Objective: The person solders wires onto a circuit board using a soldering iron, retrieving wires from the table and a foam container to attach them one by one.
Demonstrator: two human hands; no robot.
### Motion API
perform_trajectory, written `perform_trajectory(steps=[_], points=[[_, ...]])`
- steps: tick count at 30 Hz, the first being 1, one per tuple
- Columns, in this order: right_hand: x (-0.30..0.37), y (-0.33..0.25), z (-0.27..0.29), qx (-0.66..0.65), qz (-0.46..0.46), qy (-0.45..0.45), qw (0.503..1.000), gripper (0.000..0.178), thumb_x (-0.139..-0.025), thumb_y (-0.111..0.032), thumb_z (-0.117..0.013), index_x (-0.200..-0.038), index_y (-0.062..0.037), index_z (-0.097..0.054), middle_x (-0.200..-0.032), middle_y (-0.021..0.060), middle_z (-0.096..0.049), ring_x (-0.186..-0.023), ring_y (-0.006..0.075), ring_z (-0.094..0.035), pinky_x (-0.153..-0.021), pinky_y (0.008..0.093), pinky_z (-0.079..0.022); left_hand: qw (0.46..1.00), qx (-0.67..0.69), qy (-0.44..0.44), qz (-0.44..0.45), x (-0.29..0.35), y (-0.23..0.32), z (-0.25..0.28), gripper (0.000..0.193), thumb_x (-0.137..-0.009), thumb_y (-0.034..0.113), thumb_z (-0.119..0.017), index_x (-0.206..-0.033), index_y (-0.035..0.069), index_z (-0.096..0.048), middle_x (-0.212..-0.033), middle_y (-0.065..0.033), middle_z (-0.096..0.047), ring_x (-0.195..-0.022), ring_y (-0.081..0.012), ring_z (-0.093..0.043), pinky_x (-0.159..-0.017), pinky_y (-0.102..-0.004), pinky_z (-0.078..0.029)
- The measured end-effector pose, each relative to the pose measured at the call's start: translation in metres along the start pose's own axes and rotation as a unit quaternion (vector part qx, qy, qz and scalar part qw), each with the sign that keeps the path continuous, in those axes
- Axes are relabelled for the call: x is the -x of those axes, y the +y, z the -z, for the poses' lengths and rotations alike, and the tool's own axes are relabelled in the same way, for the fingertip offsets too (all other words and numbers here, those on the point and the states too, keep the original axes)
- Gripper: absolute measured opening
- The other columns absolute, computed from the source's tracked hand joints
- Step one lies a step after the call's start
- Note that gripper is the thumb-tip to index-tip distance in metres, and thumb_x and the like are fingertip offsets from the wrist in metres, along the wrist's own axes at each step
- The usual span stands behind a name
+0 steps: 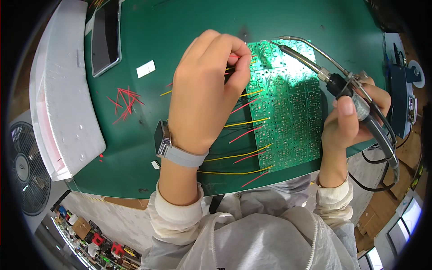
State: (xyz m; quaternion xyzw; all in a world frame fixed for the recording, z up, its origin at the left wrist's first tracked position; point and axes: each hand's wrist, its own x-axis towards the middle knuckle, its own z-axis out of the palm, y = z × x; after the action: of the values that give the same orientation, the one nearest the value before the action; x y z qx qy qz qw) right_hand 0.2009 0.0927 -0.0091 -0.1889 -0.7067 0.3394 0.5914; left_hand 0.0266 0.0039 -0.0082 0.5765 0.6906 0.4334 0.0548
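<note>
A green circuit board panel (288, 108) lies on the table, with yellow wires (245, 123) and red wires (246, 134) reaching out from its left edge. My left hand (211, 76), a grey-strapped watch on its wrist, is over the board's upper left edge. Its thumb and forefinger pinch a short red wire (234, 56). In my right hand (351, 112) is a soldering iron (335, 83) with a thin curved metal tube (319, 50) fixed alongside. The iron's tip is at the board's top edge; whether it touches the board I cannot tell.
Loose red wires (127, 102) lie in a pile on the green table (144, 27), left of my left hand. A white foam tray (67, 99) and a phone (107, 38) are farther left. A fan (22, 167) stands beyond the tray. Cables (375, 189) hang at the right.
</note>
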Motion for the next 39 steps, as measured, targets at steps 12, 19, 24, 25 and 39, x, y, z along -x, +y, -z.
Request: perform_trajectory(steps=[12,19,24,25,39], points=[[0.0033,0.0044,-0.0027,-0.006,0.019,-0.035,0.999,0.033,-0.067,-0.012,-0.069,-0.08,0.0042,-0.043,-0.062,0.0085,-0.052,-0.051,0.0129,-0.048,-0.049,0.0227,-0.039,1.0,-0.012,0.009,-0.012,0.0008,-0.002,-0.0025,0.01,-0.069,-0.004,-0.061,-0.076,0.002,-0.056,-0.069,-0.0019,-0.054,-0.06,-0.0082,-0.05,-0.053,-0.0196,-0.037],[0.0028,0.0049,-0.0034,-0.005,0.038,-0.054,0.998,0.032,-0.068,-0.012,-0.068,-0.079,0.0041,-0.043,-0.062,0.009,-0.052,-0.051,0.0127,-0.048,-0.047,0.0221,-0.039,1.0,-0.025,0.005,-0.008,0.0011,-0.0016,-0.0039,0.01,-0.069,-0.004,-0.061,-0.075,0.001,-0.055,-0.07,-0.0026,-0.054,-0.061,-0.0091,-0.051,-0.055,-0.0192,-0.041],[0.0025,0.0041,-0.0037,0.005,0.039,-0.068,0.997,0.032,-0.068,-0.012,-0.068,-0.079,0.0039,-0.043,-0.061,0.0086,-0.052,-0.05,0.0124,-0.047,-0.047,0.022,-0.039,0.999,-0.04,0.007,-0.002,0.0014,-0.0006,-0.0036,0.01,-0.069,-0.004,-0.061,-0.075,0.001,-0.055,-0.07,-0.0028,-0.054,-0.061,-0.0095,-0.051,-0.056,-0.0198,-0.042],[0.0022,0.0039,-0.0033,0.009,0.036,-0.07,0.997,0.032,-0.068,-0.013,-0.068,-0.078,0.0039,-0.043,-0.061,0.0084,-0.051,-0.05,0.0122,-0.047,-0.047,0.022,-0.038,0.999,-0.04,0.008,-0.003,0.0013,-0.0005,-0.0042,0.01,-0.069,-0.004,-0.061,-0.075,0.001,-0.055,-0.07,-0.0028,-0.054,-0.061,-0.0095,-0.051,-0.056,-0.0198,-0.042],[0.0021,0.0019,-0.0031,0.018,0.035,-0.072,0.997,0.031,-0.068,-0.012,-0.067,-0.079,0.0039,-0.043,-0.06,0.0088,-0.051,-0.05,0.0124,-0.047,-0.047,0.0212,-0.038,0.995,-0.093,0.021,-0.023,0.0,-0.0003,-0.0069,0.013,-0.064,-0.004,-0.061,-0.072,0.004,-0.055,-0.068,-0.0032,-0.052,-0.06,-0.013,-0.051,-0.054,-0.0239,-0.042]])
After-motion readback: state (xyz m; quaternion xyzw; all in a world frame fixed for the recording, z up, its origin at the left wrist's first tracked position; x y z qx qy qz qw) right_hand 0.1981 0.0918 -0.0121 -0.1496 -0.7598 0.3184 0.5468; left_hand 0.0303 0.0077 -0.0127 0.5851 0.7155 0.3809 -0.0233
